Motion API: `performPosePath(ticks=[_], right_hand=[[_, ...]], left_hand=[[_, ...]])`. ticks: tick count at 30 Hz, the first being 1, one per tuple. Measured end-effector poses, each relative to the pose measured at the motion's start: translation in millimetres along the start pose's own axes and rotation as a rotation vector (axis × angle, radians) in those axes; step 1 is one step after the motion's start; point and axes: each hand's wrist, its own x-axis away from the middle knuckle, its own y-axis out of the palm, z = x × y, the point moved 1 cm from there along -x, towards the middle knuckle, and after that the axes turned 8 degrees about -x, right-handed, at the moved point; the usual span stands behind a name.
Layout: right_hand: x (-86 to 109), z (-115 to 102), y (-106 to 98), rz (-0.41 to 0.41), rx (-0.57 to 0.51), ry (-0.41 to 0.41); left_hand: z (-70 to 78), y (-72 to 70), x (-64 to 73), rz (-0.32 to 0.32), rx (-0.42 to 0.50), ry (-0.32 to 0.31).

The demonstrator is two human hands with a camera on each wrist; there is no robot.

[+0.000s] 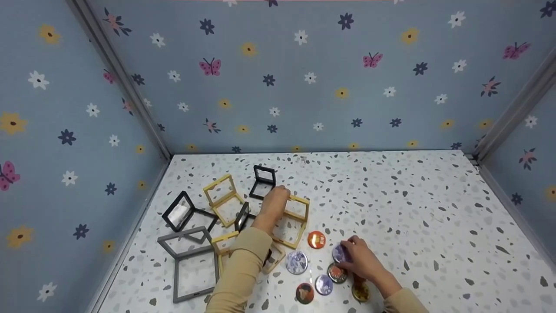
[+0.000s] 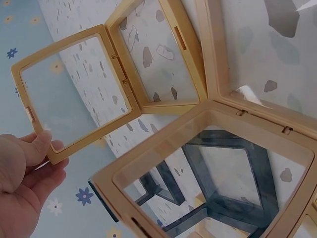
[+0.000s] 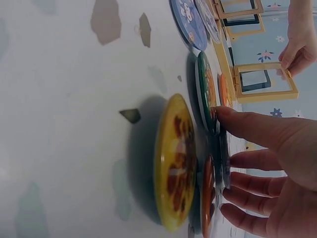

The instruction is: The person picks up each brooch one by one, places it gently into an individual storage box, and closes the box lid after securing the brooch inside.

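My left hand [image 1: 274,203] pinches a corner of the upright panel of a yellow hinged display frame [image 1: 302,234] with clear windows. The left wrist view shows the thumb on top of that corner and the fingers behind it. My right hand [image 1: 364,259] is around a purple round badge [image 1: 338,253], thumb on one side and fingers on the other. The thumb lies close to a dark-rimmed badge with a red centre [image 1: 337,273]. Just below the hand is a yellow badge with brown spots [image 3: 176,163]. An orange badge [image 1: 316,239] lies between the two hands.
More hinged frames stand open at left: a grey one [image 1: 176,278], a black one [image 1: 184,195], a yellow one [image 1: 223,199] and a small black one [image 1: 263,181]. Several badges, including a purple-white one [image 1: 297,262], lie on the speckled table. Flowered walls [image 1: 286,87] surround it.
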Motion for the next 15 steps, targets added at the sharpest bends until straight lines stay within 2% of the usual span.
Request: performPosePath(ticks=[9,13,15], right_hand=[[-0.9,-0.5,-0.9,0.001,-0.031,-0.007],[-2.0,0.2,-0.8,0.013,-0.032,-0.031],[-2.8,0.5,-0.6,0.017,-0.040,-0.039]], left_hand=[[-1.2,-2.9,-0.4,-0.007,0.038,0.027],[-1.4,-3.7,-1.4,-0.021,0.074,0.013],[-1.3,-3.6,-2.0,-0.029,0.126,-0.007]])
